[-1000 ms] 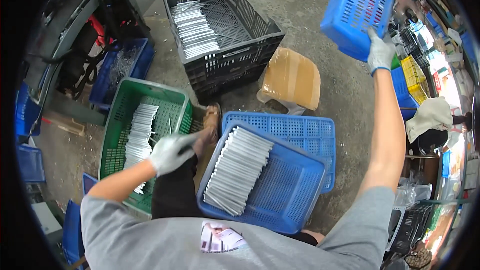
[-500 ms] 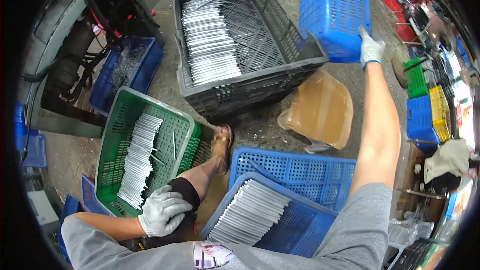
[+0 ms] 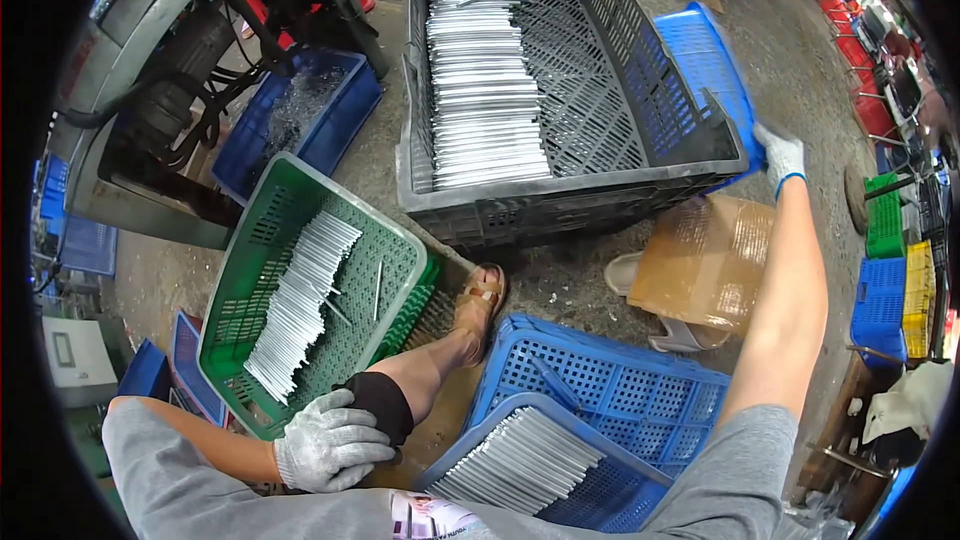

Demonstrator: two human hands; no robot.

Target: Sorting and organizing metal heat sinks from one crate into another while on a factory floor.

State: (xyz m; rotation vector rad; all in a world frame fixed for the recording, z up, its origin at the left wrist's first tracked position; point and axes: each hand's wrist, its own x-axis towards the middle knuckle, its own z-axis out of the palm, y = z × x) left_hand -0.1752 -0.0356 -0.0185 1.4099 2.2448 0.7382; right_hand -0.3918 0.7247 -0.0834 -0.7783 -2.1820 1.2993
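Note:
My right hand [image 3: 783,154], in a white knitted glove, reaches far out and grips the near right edge of a blue plastic basket [image 3: 708,60]. The basket is partly hidden behind the right wall of a large black crate [image 3: 560,194]. Rows of thin silver metal rods [image 3: 485,90] lie in the left half of that crate. My left hand [image 3: 336,443], gloved too, rests on my knee with its fingers laid out and nothing in them. Beside it, a green basket [image 3: 402,250] holds another row of silver rods [image 3: 300,305].
Blue baskets [image 3: 640,358] sit in front of me, the nearer one with silver rods [image 3: 525,460]. A taped cardboard piece [image 3: 705,265] covers a stool. Machinery [image 3: 150,90] and a blue bin of metal scraps [image 3: 300,120] stand at left. Coloured crates [image 3: 880,305] line the right.
My right hand has moved the blue basket down beside the black crate, and less of it shows. The view has shifted, so things appear farther right. My left hand stays on the knee.

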